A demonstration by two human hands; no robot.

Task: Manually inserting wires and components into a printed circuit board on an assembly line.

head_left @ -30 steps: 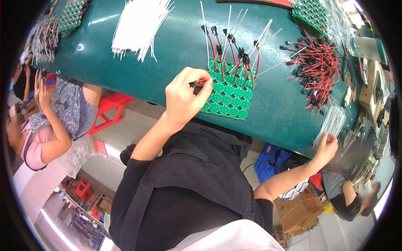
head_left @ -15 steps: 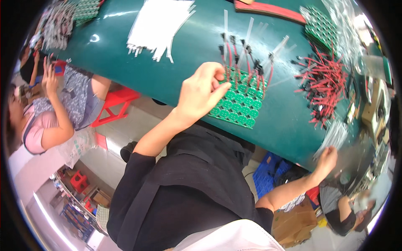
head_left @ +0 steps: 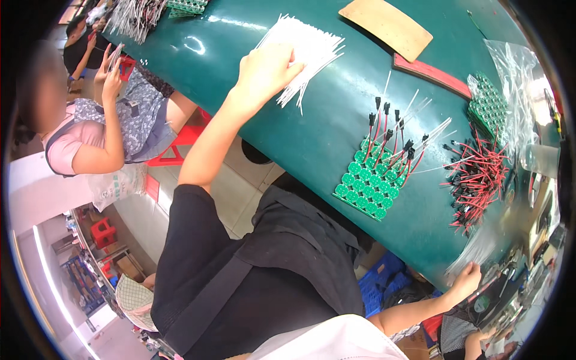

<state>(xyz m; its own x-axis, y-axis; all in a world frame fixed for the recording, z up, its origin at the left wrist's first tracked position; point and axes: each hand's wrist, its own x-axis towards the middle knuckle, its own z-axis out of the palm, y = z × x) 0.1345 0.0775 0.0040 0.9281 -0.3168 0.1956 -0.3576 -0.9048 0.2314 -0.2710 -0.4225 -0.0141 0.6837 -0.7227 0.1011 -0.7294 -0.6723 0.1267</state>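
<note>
My left hand (head_left: 264,71) reaches far over the green table (head_left: 312,141), its fingers curled onto a pile of thin white wires (head_left: 309,45). To the right lies a green panel of small round circuit boards (head_left: 369,183); several red and black wires with black plugs (head_left: 390,135) stand in its upper rows. My right hand (head_left: 467,279) rests curled at the table's near right edge, beside a bundle of pale wires (head_left: 474,249). Whether it holds anything is hidden.
A loose heap of red and black wires (head_left: 480,180) lies right of the panel. A tan board (head_left: 387,27), a red strip (head_left: 432,69) and a clear bag of green boards (head_left: 498,102) sit at the back. Another person (head_left: 102,126) sits at left by a red stool (head_left: 174,147).
My left hand has left the green panel and moved up and left to the white wire pile. My right hand stays at the table's edge.
</note>
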